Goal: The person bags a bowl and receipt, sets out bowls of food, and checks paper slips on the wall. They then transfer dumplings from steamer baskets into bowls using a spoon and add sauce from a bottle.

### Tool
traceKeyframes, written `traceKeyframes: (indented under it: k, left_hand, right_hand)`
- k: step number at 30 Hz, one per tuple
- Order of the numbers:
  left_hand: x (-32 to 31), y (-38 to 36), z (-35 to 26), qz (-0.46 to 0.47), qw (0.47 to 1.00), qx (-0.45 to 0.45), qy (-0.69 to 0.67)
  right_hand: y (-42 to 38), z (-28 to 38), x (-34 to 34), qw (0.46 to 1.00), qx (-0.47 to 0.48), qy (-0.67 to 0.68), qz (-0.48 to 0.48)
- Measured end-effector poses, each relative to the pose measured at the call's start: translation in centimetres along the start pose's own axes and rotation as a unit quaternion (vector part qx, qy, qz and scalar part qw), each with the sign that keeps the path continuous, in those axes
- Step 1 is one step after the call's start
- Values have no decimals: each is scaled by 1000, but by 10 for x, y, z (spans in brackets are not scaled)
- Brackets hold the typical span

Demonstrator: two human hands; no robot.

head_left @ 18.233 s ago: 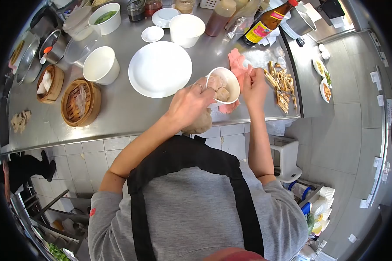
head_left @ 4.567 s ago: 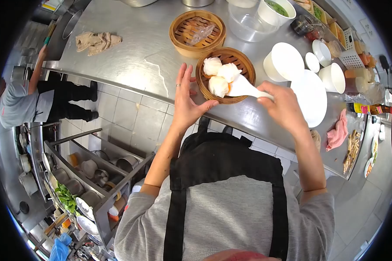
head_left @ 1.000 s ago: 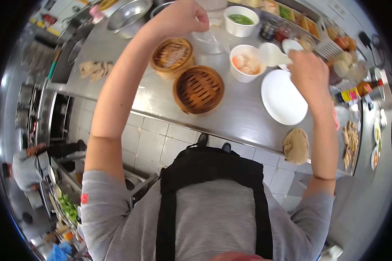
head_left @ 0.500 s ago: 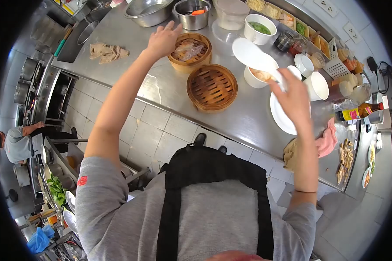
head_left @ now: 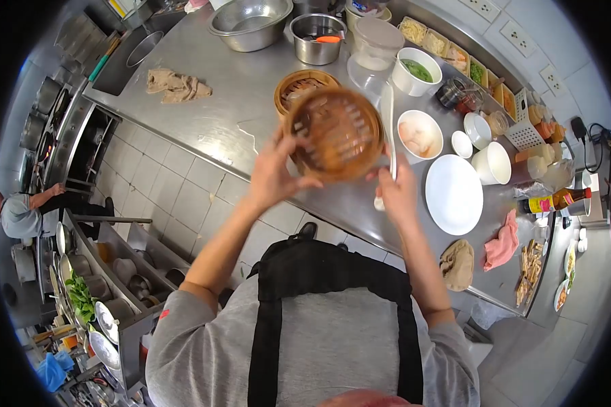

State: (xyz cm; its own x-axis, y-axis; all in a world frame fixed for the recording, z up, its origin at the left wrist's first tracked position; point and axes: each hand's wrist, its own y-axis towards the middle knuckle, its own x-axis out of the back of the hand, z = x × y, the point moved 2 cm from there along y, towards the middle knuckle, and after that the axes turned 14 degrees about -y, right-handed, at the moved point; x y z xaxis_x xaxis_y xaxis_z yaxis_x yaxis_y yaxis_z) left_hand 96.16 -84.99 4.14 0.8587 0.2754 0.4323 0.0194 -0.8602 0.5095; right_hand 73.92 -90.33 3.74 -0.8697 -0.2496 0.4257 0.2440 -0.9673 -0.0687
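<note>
A round bamboo steamer basket (head_left: 336, 136), smeared by motion, is tilted above the front of the steel counter. My left hand (head_left: 278, 173) grips its left rim, fingers over the edge and thumb below. In my right hand (head_left: 398, 193) is a large white spoon (head_left: 387, 122), turned edge-on; some of these fingers also reach the basket's right side. What lies inside the basket is too blurred to tell. Behind it stands a second bamboo steamer (head_left: 295, 85), partly hidden. To the right are a white bowl (head_left: 419, 136) with pale food in liquid and a white oval plate (head_left: 455, 195).
Metal bowls (head_left: 251, 27), a steel pot (head_left: 317, 51) and a tub of greens (head_left: 416, 71) stand at the back. Ingredient trays (head_left: 434, 42) line the wall. Cloths (head_left: 176, 86) lie on the counter. A co-worker (head_left: 27, 214) is at the far left by the stove.
The front steamer has been lifted off the counter. My left hand came from the rear steamer to its rim. My right hand moved left with the spoon, away from the bowl.
</note>
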Motion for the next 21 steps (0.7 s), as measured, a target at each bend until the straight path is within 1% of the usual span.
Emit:
traceKeyframes:
  k: [1,2,5,7,8,10,11,12,14,15,16,18,20,21]
  left_hand:
    - [12,19,5,14,998,34,-53]
    - [20,33,12,-7,1000,10,-28]
    - [30,67,45,4,998,26,64]
    - [24,79,73,17,995,27,93]
    - [25,82,78,17,996,46,71]
    - [27,83,86,25,996,84,29]
    - [29,82,79,29,995,85,33]
    - [26,81,73,1,994,51,98]
    - [14,74,62,-52,973,-14,223]
    - [7,72,58,-23,975,-24,218]
    - [-1,70,58,-3,966,-25,259]
    - [-24,64,59,43,942,-33,332]
    - [-27,66,71,27,940,-24,340]
    - [-24,69,72,20,940,-12,340]
  right_hand:
    - [15,14,-3,999,39,2,-17]
    - [31,25,-7,996,78,5,-36]
    - [89,38,-19,996,72,-27,-40]
    - [127,53,-11,977,108,-177,-45]
    - [143,58,-4,959,118,-253,-47]
    - [174,77,6,923,179,-328,-88]
    - [190,83,8,905,209,-354,-112]
    - [207,89,7,884,237,-380,-133]
    - [238,117,-1,816,198,-541,-51]
    - [249,124,-8,806,189,-561,-31]
    - [260,129,-16,795,179,-580,-13]
    - [293,128,-33,744,199,-637,32]
    - [328,117,-44,761,254,-589,96]
    - [317,122,-30,770,289,-565,71]
